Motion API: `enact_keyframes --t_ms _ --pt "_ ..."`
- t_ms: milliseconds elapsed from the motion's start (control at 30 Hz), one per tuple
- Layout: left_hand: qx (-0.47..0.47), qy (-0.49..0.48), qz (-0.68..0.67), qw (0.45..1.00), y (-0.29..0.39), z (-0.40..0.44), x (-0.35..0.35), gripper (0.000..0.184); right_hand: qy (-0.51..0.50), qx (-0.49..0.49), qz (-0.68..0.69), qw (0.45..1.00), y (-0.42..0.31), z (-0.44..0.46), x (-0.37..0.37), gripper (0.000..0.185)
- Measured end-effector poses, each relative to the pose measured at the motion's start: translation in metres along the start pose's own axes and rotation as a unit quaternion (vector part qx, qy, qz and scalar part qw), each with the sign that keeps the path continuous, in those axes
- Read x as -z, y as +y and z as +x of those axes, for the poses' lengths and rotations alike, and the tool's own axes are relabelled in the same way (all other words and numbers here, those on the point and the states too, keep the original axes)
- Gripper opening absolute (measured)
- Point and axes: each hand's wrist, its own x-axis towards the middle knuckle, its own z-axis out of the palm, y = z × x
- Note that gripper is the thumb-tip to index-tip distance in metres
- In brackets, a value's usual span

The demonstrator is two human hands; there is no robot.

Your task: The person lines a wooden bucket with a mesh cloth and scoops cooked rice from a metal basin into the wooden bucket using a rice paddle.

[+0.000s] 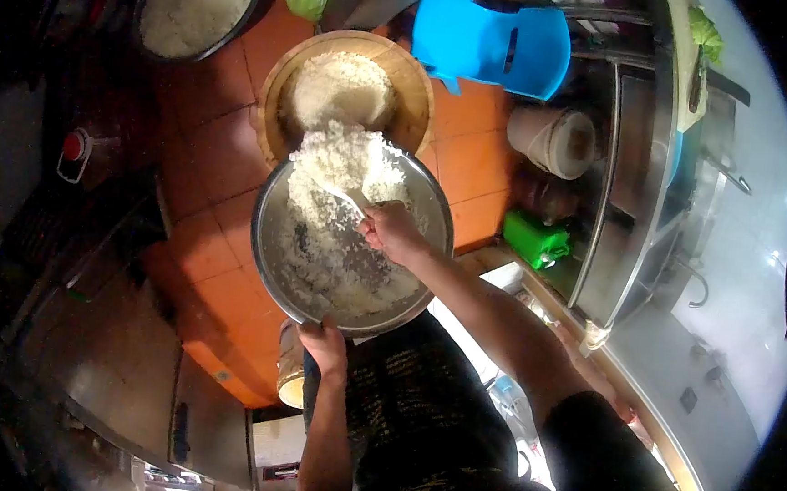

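The white scoop's (349, 200) tip is lost in the loose rice (349, 165), and its handle end is covered by the right grip (393, 231), closed around it. The left grip (321, 341) clasps the near rim of the metal bowl (270, 255), its fingers hidden underneath. The bowl covers the near edge of the wooden tub (416, 92), which holds a pale mound in shade. The dark pot (146, 32), also of rice, is partly in shadow.

The rice heaps at the bowl's far rim, just beyond the right grip and across the bowl from the left 1; thinner grains cling between the 2. Yellowish marks on the dark garment (411, 384) are too blurred to read.
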Motion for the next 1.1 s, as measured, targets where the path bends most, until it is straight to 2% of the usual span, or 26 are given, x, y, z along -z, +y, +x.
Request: enact_keyframes --t_ms 167,267,367,400,433,467,500,567,600,633,667,700,767,800,900,1033,1067,1100 --pt "-0.013 0.021 0.006 1.000 -0.025 0.003 -0.002 0.020 -0.042 -0.010 0.031 0.999 -0.022 -0.010 0.014 0.033" --pt "-0.033 0.027 0.010 0.999 -0.018 0.003 -0.002 0.018 -0.002 -0.018 0.001 1.000 -0.054 -0.040 0.013 0.026" --pt "-0.029 0.026 0.013 0.999 -0.015 0.004 -0.002 0.018 -0.031 -0.015 -0.119 0.992 -0.056 -0.041 0.050 0.028" --pt "-0.026 0.016 0.020 0.999 -0.014 0.005 0.000 0.019 -0.035 -0.022 -0.227 0.973 -0.069 -0.046 0.055 0.028" --pt "-0.022 0.007 0.027 0.999 -0.013 0.005 0.000 0.020 -0.023 0.066 -0.391 0.918 -0.067 -0.044 0.069 0.026" --pt "-0.008 0.002 -0.010 1.000 -0.013 0.004 0.000 0.023 -0.011 0.152 -0.541 0.827 -0.059 -0.037 0.088 0.024" --pt "0.007 -0.002 -0.046 0.999 -0.015 0.003 -0.001 0.027 -0.001 0.231 -0.670 0.706 -0.057 -0.037 0.096 0.023" --pt "0.032 -0.004 -0.060 0.998 -0.013 -0.003 0.003 0.031 -0.020 0.120 -0.789 0.603 -0.065 -0.039 0.108 0.021" --pt "0.037 -0.004 -0.041 0.998 -0.008 0.000 0.002 0.031 0.017 0.129 -0.826 0.549 -0.068 -0.047 0.106 0.020" --pt "0.042 -0.003 -0.023 0.999 -0.006 0.000 0.002 0.031 -0.010 0.125 -0.852 0.509 -0.069 -0.047 0.111 0.021" --pt "0.053 -0.035 -0.061 0.996 -0.008 -0.003 0.005 0.030 -0.017 0.122 -0.857 0.501 -0.064 -0.049 0.115 0.022" --pt "0.061 -0.012 -0.078 0.995 -0.009 -0.002 0.001 0.028 -0.023 0.121 -0.863 0.491 -0.062 -0.047 0.118 0.023" --pt "0.075 0.036 -0.111 0.990 -0.014 -0.002 -0.004 0.027 -0.092 0.073 -0.856 0.504 -0.050 -0.048 0.120 0.024" --pt "0.114 0.035 -0.102 0.988 -0.011 -0.002 -0.002 0.025 -0.125 0.050 -0.851 0.508 -0.045 -0.048 0.121 0.025" --pt "0.064 0.057 -0.107 0.991 -0.003 -0.002 -0.004 0.026 -0.154 0.031 -0.795 0.586 -0.027 -0.061 0.119 0.027" --pt "0.097 0.024 -0.091 0.991 -0.016 0.000 0.002 0.028 -0.164 -0.095 -0.759 0.623 -0.015 -0.078 0.099 0.027" --pt "0.088 0.026 -0.107 0.990 -0.020 0.000 0.001 0.028 -0.171 -0.065 -0.785 0.592 -0.010 -0.088 0.092 0.027" --pt "0.079 0.028 -0.124 0.989 -0.022 -0.002 0.000 0.029 -0.168 -0.095 -0.731 0.655 0.014 -0.084 0.100 0.025"
